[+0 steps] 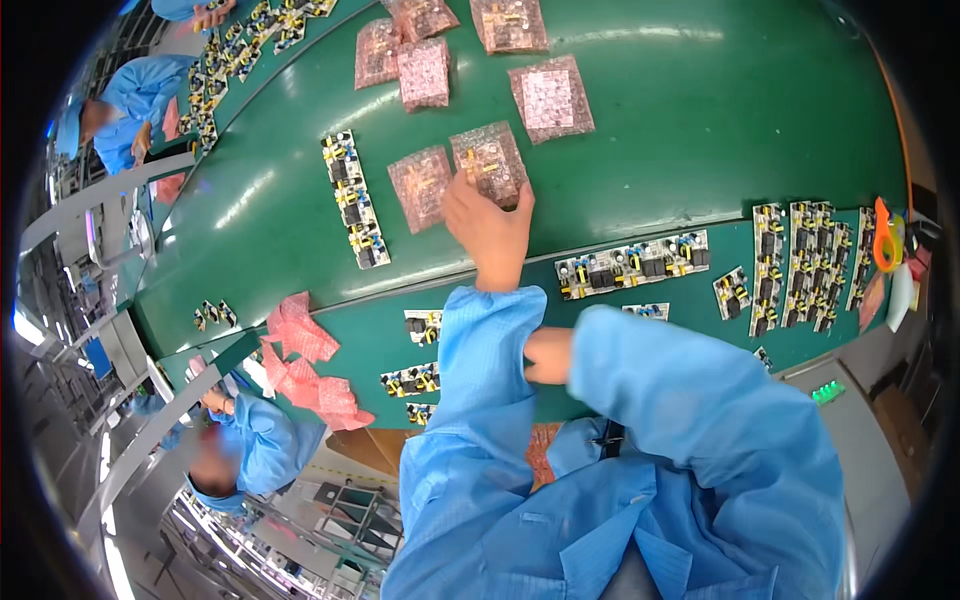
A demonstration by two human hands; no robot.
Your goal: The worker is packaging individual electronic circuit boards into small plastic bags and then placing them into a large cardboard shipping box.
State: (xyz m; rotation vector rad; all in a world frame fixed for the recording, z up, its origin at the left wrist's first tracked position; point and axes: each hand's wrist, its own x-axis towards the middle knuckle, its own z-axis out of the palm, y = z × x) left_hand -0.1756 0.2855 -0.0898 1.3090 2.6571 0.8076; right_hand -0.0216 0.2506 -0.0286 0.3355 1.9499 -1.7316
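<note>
My left hand (490, 228) reaches forward over the green bench and grips the near edge of a pink bubble-wrap bag (489, 158), thumb on the right side and fingers on the left. A circuit board with yellow parts shows through the bag. Just left of it lies another bagged board (420, 187). My right hand (548, 356) is close to my body, beside my left sleeve; its fingers are hidden behind that sleeve, so what it holds cannot be made out.
Several bagged boards (551, 98) lie farther back. Board strips stand left (355, 200), near right (632, 265) and far right (768, 270). Loose pink bubble wrap (318, 390) lies at the near left. An orange and yellow tape dispenser (886, 238) sits far right. Co-workers (255, 450) sit at left.
</note>
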